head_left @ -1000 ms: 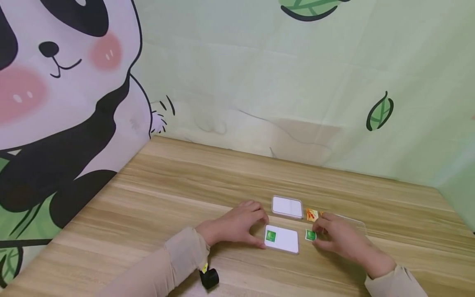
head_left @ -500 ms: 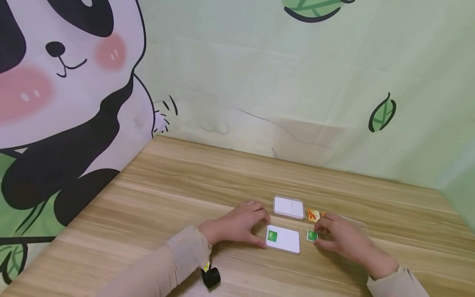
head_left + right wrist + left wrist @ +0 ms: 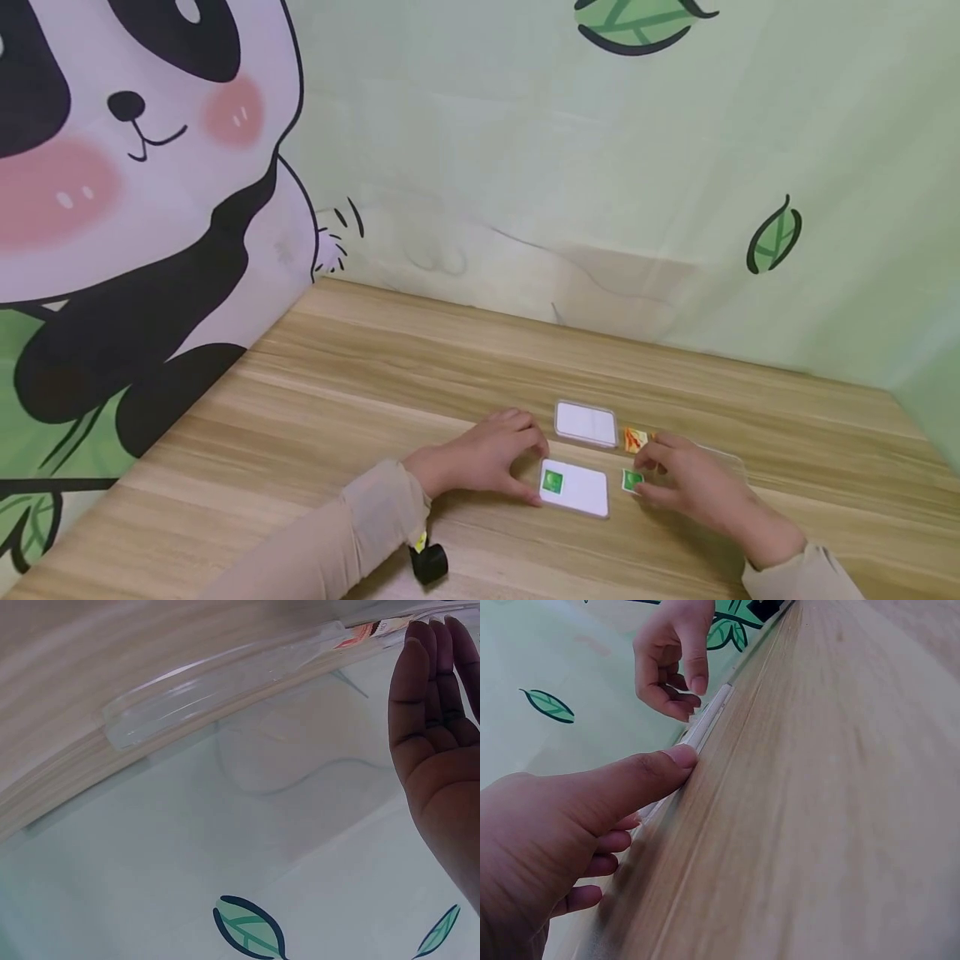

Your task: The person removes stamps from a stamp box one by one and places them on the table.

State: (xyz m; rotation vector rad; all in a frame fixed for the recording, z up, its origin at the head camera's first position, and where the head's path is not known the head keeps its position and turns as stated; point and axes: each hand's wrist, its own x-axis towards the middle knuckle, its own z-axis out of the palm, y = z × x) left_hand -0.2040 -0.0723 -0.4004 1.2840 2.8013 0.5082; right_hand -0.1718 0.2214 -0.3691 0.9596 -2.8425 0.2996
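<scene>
A white rectangular card in a clear rim lies on the table in the head view, with a green picture square at its left end. My left hand holds that card by its left end between thumb and fingers. In the left wrist view, the thumb presses the edge of the card. Just right of the card, my right hand pinches a small green picture square with a white border between thumb and forefinger. Those fingertips hide its right side.
A second white card in a clear case lies behind the first. Beside it is an orange picture square. A clear plastic tray lies partly behind my right hand. A black object hangs at my left sleeve.
The head view has shifted slightly, so everything sits a little further right and lower. Both hands keep the same hold on the card and the green square.
</scene>
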